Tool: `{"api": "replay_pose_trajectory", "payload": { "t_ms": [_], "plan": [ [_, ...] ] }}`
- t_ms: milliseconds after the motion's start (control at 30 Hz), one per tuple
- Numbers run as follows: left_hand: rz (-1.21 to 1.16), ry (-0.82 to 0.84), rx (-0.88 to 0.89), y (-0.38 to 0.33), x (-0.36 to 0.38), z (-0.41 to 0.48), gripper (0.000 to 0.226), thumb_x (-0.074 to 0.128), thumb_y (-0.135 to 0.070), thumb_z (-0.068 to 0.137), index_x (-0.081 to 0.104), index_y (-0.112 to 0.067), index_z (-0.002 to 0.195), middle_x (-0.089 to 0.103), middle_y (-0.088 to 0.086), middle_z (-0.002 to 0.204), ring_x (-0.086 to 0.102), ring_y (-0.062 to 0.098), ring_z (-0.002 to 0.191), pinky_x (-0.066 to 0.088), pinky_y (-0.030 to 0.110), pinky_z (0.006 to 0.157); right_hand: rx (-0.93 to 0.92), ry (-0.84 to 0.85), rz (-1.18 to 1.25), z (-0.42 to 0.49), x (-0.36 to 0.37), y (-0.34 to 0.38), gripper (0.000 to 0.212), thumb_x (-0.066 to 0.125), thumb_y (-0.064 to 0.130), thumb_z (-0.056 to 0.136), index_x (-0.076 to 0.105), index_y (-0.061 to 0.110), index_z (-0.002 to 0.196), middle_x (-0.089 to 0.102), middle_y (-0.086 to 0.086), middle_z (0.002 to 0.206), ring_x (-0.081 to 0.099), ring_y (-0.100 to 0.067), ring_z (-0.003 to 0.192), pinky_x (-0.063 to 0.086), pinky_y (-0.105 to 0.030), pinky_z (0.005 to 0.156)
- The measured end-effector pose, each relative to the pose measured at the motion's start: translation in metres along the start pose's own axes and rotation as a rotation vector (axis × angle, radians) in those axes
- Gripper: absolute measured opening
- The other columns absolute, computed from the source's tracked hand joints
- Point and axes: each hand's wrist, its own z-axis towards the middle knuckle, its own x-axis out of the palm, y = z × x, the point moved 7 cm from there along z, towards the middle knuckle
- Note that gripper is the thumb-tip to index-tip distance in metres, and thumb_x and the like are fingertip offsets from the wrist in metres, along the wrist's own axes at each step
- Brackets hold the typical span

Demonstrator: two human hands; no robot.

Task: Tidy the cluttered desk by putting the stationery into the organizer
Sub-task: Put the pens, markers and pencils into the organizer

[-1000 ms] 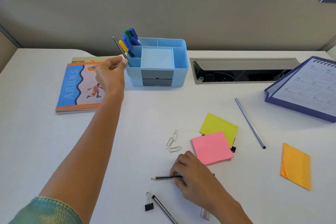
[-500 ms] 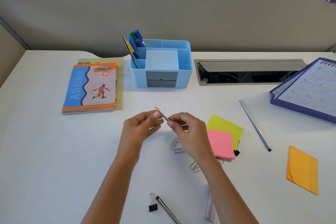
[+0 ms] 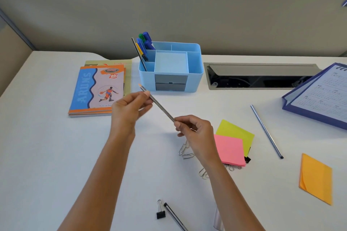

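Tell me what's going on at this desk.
A person is tidying stationery. Both hands hold one pencil in the air in front of the blue organizer: the left hand pinches it near the upper end, the right hand grips the lower end. The organizer already holds markers. Sticky note pads, paper clips, a binder clip and a blue pencil lie loose on the desk.

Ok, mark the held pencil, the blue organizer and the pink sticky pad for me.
pencil (image 3: 161,107): head view, middle of the bare shaft.
blue organizer (image 3: 195,80): head view, front wall right of the drawers.
pink sticky pad (image 3: 229,149): head view, centre of the top sheet.
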Motion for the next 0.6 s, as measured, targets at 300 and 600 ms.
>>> {"api": "replay_pose_trajectory", "payload": {
  "t_ms": [300, 600],
  "plan": [
    [-0.178, -0.282, 0.243, -0.083, -0.048, 0.057, 0.011, 0.075, -0.018, 0.082, 0.069, -0.009, 0.078, 0.069, 0.006, 0.075, 0.067, 0.014, 0.075, 0.058, 0.026, 0.078, 0.073, -0.157, 0.036, -0.008, -0.047, -0.027, 0.014, 0.069, 0.002, 0.083, 0.074, 0.015, 0.084, 0.071, -0.001, 0.073, 0.07, -0.017, 0.066, 0.056, -0.029, 0.074],
    [-0.173, -0.34, 0.311, -0.089, -0.028, 0.073, 0.011, 0.072, -0.016, 0.085, 0.069, -0.005, 0.087, 0.064, 0.006, 0.072, 0.065, 0.011, 0.069, 0.058, 0.027, 0.077, -0.086, -0.692, -0.551, -0.019, -0.173, -0.016, 0.012, 0.064, 0.003, 0.085, 0.073, 0.008, 0.092, 0.07, -0.012, 0.091, 0.064, -0.026, 0.078, 0.051, -0.035, 0.08]
  ]
}}
